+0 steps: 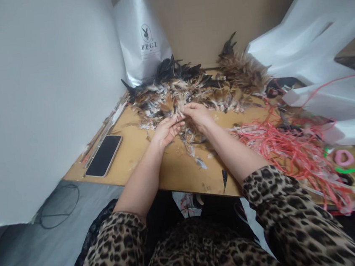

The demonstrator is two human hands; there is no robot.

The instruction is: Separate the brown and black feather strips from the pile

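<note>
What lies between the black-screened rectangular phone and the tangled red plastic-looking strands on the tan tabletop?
In the head view, from phone to strands: the bare left forearm, tan tabletop with small loose feathers, then the bare right forearm.

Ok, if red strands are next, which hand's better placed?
Probably the right hand: nearer the red strands, which lie on its side. The left hand is farther, nearer the smartphone. Both meet at the feathers.

The one view looks from the wearer's head, forward and down over the shirt (190, 254) at 6 o'clock, near enough that the left hand (168, 130) and right hand (197, 116) sit mid-dial above the table (135, 150), the brown panel (200, 16) closing it off at 12 o'clock.
</note>
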